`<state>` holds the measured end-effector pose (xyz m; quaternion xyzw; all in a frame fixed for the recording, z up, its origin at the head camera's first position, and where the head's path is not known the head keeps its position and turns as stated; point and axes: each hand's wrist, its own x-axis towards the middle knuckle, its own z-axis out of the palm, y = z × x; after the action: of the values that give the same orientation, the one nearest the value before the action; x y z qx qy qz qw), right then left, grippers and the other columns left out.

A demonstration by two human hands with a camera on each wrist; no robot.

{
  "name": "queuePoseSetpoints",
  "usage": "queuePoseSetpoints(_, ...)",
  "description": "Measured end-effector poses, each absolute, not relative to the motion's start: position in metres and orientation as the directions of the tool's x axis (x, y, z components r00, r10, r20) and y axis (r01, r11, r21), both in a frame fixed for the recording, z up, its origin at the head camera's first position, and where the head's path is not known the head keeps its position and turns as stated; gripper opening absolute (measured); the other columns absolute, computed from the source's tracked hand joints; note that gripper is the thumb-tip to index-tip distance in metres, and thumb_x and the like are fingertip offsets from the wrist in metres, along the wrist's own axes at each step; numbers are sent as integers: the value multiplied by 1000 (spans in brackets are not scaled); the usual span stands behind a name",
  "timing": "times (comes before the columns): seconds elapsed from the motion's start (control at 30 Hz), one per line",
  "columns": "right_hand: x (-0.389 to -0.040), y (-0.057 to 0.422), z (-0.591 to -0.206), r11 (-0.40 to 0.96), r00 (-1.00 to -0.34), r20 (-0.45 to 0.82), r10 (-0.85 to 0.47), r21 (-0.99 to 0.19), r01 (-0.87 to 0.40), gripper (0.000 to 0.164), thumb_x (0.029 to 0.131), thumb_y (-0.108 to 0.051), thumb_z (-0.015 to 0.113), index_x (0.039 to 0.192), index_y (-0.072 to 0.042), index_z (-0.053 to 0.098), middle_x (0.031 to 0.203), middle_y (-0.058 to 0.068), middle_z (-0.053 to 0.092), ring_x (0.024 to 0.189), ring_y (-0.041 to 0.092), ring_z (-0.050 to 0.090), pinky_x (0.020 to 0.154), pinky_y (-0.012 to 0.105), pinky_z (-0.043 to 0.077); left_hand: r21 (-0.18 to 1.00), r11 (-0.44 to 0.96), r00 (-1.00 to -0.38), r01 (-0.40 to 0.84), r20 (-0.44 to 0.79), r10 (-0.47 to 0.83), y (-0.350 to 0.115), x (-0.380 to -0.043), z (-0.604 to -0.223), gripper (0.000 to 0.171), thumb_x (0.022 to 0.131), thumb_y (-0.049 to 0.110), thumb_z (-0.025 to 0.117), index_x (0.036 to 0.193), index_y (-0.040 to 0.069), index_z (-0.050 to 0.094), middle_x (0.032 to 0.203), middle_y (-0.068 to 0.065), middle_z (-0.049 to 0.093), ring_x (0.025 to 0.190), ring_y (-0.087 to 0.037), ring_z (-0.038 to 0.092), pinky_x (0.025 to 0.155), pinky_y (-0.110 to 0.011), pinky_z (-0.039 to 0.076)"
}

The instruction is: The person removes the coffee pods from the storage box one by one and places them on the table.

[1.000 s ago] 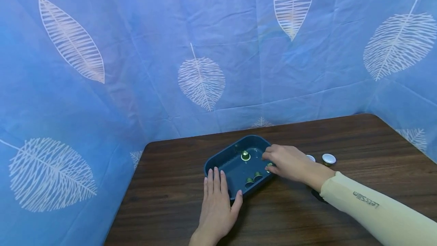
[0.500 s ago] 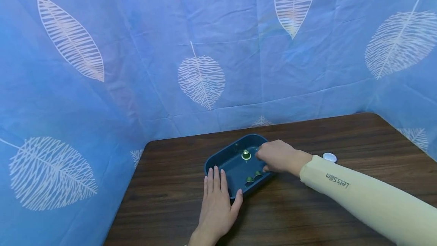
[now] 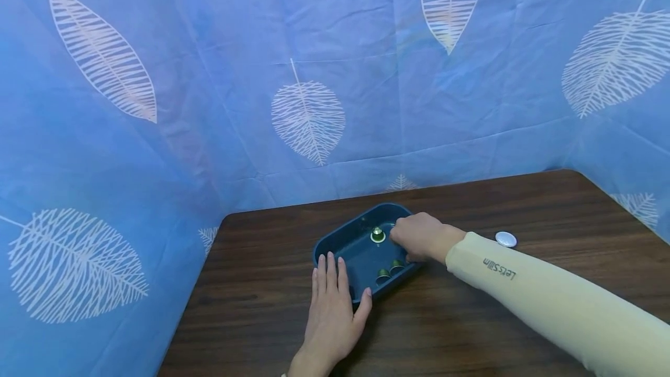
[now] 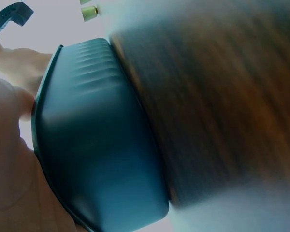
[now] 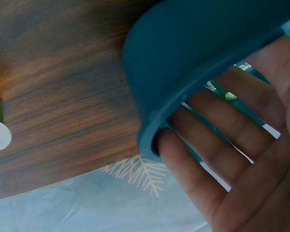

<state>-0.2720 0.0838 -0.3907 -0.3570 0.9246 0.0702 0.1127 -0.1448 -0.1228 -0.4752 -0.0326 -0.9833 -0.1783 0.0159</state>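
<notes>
A blue-green tray (image 3: 361, 258) stands at a slant on the wooden table. My left hand (image 3: 332, 313) rests on its near left rim, fingers straight and thumb spread along the near side. My right hand (image 3: 419, 236) reaches over the right end; the right wrist view shows its fingers (image 5: 203, 145) passing over the rim into the tray. Their tips are hidden, so whether they hold anything is unclear. Inside, one green coffee capsule (image 3: 377, 234) stands lid down toward the back, and two more capsules (image 3: 384, 275) lie near the front wall.
Right of the tray, a capsule (image 3: 505, 239) stands on the table with its white lid up. Behind my right forearm, the left wrist view shows a green capsule (image 4: 89, 13) on the table. A blue leaf-patterned curtain (image 3: 235, 74) hangs behind the table (image 3: 251, 301).
My right hand has shifted slightly left and deeper over the tray's right end, covering the capsule seen by its thumb earlier. My left hand stays on the rim.
</notes>
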Motion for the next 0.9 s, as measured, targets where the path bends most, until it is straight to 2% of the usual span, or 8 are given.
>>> queuePoseSetpoints(0.27, -275, 82, -399, 768, -736, -313, -600, 30, -639, 19, 92, -18, 87, 108, -10, 79, 90, 4, 72, 75, 15, 61, 79, 42, 65, 363, 930, -998, 65, 25, 60, -123, -145, -476, 87, 107, 64, 47, 169, 6, 31, 181, -18, 16, 170, -38, 9, 135, -61, 17)
queuePoseSetpoints(0.47, -276, 83, -404, 758, -737, -277, -616, 44, -650, 21, 89, -21, 90, 104, -11, 79, 87, 2, 71, 74, 14, 61, 77, 41, 64, 361, 930, -997, 70, 34, 62, -124, -145, -477, 87, 107, 64, 47, 169, 5, 31, 181, -19, 17, 170, -38, 9, 135, -61, 17)
queuePoseSetpoints(0.67, -276, 85, -411, 760, -738, -271, -618, 32, -649, 23, 87, -24, 92, 104, -13, 81, 88, 1, 74, 77, 14, 66, 81, 42, 66, 363, 929, -997, 78, 36, 69, -124, -145, -477, 87, 107, 65, 47, 170, 6, 30, 181, -18, 15, 170, -37, 8, 135, -61, 17)
queuePoseSetpoints(0.9, -278, 84, -417, 761, -746, -243, -619, 47, -647, 23, 84, -26, 94, 99, -15, 80, 85, 0, 71, 77, 14, 67, 77, 40, 65, 323, 940, -993, 112, 82, 90, -125, -144, -477, 87, 107, 64, 46, 168, 3, 33, 180, -21, 20, 169, -40, 13, 135, -61, 20)
